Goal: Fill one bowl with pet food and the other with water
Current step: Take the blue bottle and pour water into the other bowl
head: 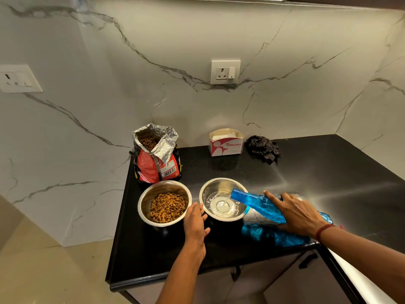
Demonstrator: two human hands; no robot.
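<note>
Two steel bowls stand side by side on the black counter [328, 172]. The left bowl [144, 207] holds brown pet food kibble. The right bowl [206, 194] has a thin layer of water in its bottom. My right hand [300, 216] grips a blue plastic bottle [258, 204], tilted with its open mouth over the right bowl's rim; a thin stream runs into the bowl. My left hand [196, 222] rests against the near left side of the right bowl, fingers relaxed. The open red pet food bag [156, 156] stands behind the left bowl.
A white Origami carton [226, 142] and a crumpled dark checked cloth [264, 149] sit at the back by the marble wall. The counter's left edge drops off just left of the food bowl; cabinet doors lie below the front edge.
</note>
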